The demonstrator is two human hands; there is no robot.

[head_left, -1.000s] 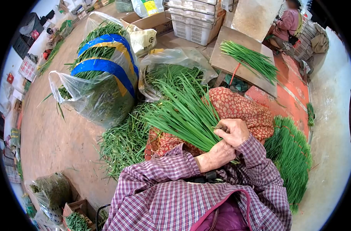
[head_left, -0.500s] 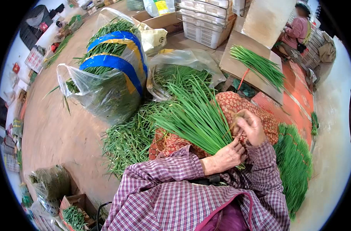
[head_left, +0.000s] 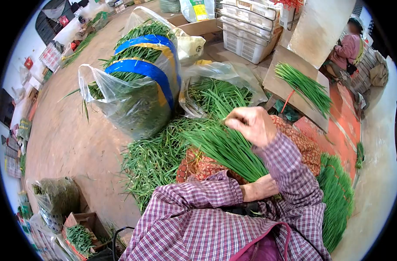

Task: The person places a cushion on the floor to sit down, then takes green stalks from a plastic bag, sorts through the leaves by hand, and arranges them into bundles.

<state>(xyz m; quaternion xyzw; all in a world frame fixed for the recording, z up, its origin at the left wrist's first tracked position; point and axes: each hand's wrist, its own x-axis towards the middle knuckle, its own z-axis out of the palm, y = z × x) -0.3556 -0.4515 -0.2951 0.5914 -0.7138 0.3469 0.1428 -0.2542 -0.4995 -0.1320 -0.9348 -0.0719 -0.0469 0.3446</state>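
The right hand is now up over the leafy part of the green bunch, away from its stem end.

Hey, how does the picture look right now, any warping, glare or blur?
Head view: strong fisheye curving, with black corners; head view: a bright patch on the red floor; head view: the right hand looks slightly soft, the blue band fairly crisp.

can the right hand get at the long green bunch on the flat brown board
Probably yes: the right hand hovers on the near side of the flat brown board, and nothing visible blocks the way to the long green bunch on it, though a forward lean may be needed.
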